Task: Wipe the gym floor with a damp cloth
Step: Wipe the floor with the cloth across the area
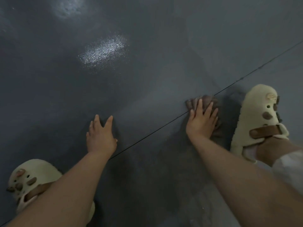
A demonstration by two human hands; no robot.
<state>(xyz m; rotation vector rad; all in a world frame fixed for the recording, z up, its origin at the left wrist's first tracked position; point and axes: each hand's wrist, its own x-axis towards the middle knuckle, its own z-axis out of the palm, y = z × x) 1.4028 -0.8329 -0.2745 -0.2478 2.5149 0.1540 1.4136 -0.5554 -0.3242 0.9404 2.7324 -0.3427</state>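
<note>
The dark grey gym floor [147,71] fills the head view, with a wet sheen in its upper middle. A bunched brown cloth [207,99] lies on the floor at centre right, across a thin dark seam line [155,131]. My right hand [202,121] presses flat on the cloth with its fingers spread and straight. Most of the cloth is hidden under that palm. My left hand [100,136] rests flat on the bare floor left of the seam, fingers spread, holding nothing.
A cream slipper with a brown strap [260,118] stands on the floor just right of the cloth. The other cream slipper [31,182] sits at the lower left, partly behind my left forearm. A light reflection [103,49] glints on the floor ahead.
</note>
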